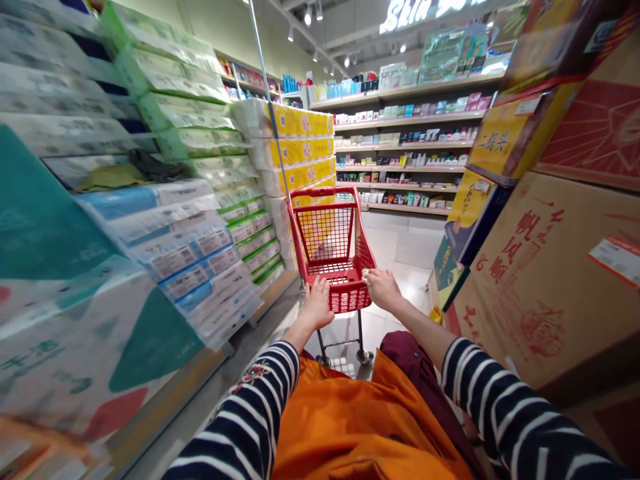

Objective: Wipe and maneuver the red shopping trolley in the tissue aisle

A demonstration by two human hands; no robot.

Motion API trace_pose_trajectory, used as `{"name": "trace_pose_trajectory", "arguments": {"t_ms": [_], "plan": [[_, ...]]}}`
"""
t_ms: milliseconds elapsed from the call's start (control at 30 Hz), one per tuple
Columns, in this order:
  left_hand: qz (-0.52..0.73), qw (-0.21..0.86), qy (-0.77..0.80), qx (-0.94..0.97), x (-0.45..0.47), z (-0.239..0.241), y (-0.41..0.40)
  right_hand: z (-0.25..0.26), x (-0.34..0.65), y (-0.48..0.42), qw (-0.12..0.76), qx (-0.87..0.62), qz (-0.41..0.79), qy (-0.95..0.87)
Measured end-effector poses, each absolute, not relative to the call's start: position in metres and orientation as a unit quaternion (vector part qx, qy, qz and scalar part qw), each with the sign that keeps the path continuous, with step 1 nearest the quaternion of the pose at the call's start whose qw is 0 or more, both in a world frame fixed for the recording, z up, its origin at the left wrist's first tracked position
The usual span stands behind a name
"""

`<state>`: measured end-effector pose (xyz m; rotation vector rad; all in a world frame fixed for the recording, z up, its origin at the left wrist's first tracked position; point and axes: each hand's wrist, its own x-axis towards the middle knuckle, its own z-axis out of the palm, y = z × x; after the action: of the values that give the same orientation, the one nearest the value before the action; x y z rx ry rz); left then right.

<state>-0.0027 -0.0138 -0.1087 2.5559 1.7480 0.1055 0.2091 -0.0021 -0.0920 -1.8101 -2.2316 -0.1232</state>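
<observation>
Ahead of me stands a red plastic shopping cart [327, 230] with a mesh basket and grey legs on casters. Fingers stretched and slightly apart, my left hand [317, 305] lies over the left end of its near rim. My right hand [384, 289] is closed at the right end of that rim. A small white crumpled cloth or tissue [367, 275] shows at its fingertips, against the cart's edge. Inside the basket I see only the red mesh.
Stacked tissue packs [185, 260] line the left side, beside yellow-and-white paper packs [300, 143]. A thin upright pole [273, 113] stands by them. Cardboard cartons [555, 287] rise close on the right. Shelves of small goods [405, 143] cross the far end, beyond the pale tiled floor [400, 243].
</observation>
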Motion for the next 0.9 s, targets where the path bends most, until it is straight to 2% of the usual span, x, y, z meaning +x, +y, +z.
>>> {"name": "trace_pose_trajectory", "arguments": {"t_ms": [100, 267, 433, 533, 733, 900], "plan": [[0.034, 0.04, 0.56, 0.827, -0.005, -0.107, -0.013, -0.093, 0.206, -0.002, 0.13, -0.63, -0.041, -0.765], [0.035, 0.052, 0.556, 0.829, -0.009, -0.104, -0.011, -0.107, 0.172, -0.005, 0.18, -0.645, -0.059, -0.74], [0.035, 0.047, 0.55, 0.833, -0.014, -0.105, -0.007, -0.117, 0.121, -0.005, 0.195, -0.563, -0.025, -0.802], [0.045, 0.025, 0.558, 0.828, -0.021, -0.109, -0.005, -0.116, 0.132, -0.005, 0.182, -0.548, -0.021, -0.816], [0.102, 0.004, 0.643, 0.759, -0.027, -0.123, -0.008, -0.111, 0.195, 0.0, 0.207, -0.645, -0.048, -0.734], [0.109, 0.02, 0.633, 0.766, -0.022, -0.127, -0.011, -0.12, 0.142, 0.004, 0.254, -0.592, -0.014, -0.765]]}}
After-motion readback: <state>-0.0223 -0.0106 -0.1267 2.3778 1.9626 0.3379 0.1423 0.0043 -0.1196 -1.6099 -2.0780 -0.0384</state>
